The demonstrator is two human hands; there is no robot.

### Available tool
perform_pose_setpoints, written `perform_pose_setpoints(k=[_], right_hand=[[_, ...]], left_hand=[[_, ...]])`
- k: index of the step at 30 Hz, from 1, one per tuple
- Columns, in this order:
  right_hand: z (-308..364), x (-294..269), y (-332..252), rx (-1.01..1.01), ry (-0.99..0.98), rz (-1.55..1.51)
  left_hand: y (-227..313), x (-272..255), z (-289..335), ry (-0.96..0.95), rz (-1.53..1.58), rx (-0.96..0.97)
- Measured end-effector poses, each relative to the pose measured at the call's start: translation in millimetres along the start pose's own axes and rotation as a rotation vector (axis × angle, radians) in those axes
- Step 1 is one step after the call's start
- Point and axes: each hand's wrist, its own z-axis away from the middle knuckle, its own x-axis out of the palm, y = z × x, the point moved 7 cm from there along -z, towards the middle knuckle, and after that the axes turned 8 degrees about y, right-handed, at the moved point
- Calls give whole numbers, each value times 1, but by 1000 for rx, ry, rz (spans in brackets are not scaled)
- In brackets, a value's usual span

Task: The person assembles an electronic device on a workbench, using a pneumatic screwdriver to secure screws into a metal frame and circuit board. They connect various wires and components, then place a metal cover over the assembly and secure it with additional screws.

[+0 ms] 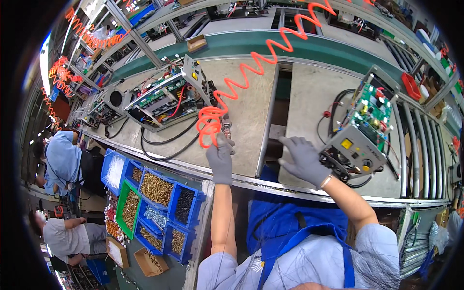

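My left hand (220, 159), in a grey glove, is closed around a slim metal air tool (226, 129) over the left worktop board. Bunched loops of an orange coiled air hose (209, 126) lie against that tool, and its working tip is hidden. My right hand (303, 162), also gloved, holds nothing and has its fingers spread, just left of an uncovered electrical unit (360, 128). Green circuit boards and a grey panel with a yellow switch show on that unit. Another uncovered unit (169, 96) stands left of my left hand, its black cable (164, 143) trailing on the board.
Blue bins (186, 205) and a green bin (128, 209) of brass fittings and small parts sit at the lower left. Rollers (419, 150) run along the right side. A gap (280, 106) separates the two boards. Two people (72, 232) are at the far left.
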Motion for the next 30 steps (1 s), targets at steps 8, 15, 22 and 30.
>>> perform_pose_setpoints(k=[8,15,22,30], right_hand=[[-13,45,-98,-160,220,-352],[47,26,-98,-49,90,-627],[137,-165,-19,83,568,-1043],[231,-245,78,402,1333,-850]], left_hand=[[213,37,101,-450,110,621],[277,74,137,-1060,13,450],[252,38,140,-192,21,1007],[64,193,201,-156,-325,668]])
